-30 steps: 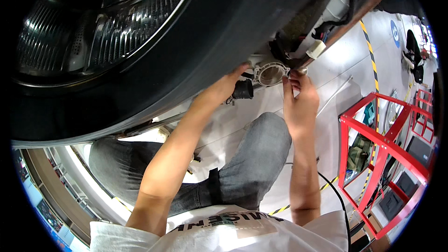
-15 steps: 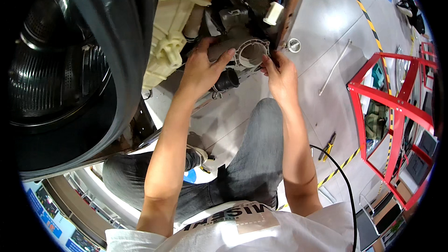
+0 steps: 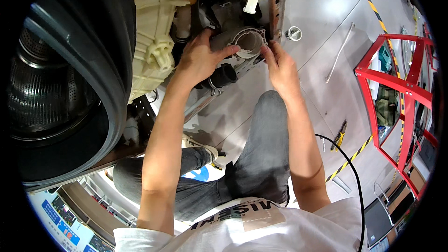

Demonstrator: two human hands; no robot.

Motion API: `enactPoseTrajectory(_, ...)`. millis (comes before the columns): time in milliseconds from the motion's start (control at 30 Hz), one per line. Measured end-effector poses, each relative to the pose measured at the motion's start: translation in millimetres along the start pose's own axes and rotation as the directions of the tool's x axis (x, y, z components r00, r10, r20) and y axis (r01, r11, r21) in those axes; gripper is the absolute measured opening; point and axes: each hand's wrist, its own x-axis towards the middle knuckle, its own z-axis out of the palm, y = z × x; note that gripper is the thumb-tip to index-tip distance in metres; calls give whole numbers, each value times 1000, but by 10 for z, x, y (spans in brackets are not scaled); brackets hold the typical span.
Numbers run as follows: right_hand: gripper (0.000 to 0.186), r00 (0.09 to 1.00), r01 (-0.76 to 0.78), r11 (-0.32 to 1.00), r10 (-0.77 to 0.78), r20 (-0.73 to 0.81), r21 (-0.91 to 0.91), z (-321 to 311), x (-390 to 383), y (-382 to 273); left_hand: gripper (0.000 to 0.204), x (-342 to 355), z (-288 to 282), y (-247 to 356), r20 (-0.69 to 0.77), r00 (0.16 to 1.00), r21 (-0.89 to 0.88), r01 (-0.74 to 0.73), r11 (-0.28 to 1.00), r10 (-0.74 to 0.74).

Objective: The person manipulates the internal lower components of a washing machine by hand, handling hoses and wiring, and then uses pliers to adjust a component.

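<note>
My left hand grips the left side of a grey plastic pump housing with a round, pale-rimmed opening, its thumb reaching onto the rim. The fingers of my right hand are closed at the opening’s right edge; their tips are partly hidden. Below the housing lies a short black rubber hose with a wire clamp. A white connector on coloured wires sits above, inside the washing machine, beside its cream plastic tub. A small white round cap lies just right of the metal frame.
The washing machine’s steel drum and rubber gasket fill the left. On the floor are a thin rod, yellow-handled pliers and striped tape. A red metal frame stands at right, and a black cable curves down.
The view has swung, bringing the cream tub and cap into clearer sight. My left hand has shifted round the housing, its thumb now on the rim; my right hand stays at the opening’s edge.
</note>
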Motion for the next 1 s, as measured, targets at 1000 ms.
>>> enactPoseTrajectory(1000, 58, 985, 127, 991, -130, -111, -38, -96, 36, -110, 73, 74, 178, 36, -63, 993, 135, -91, 987, 100)
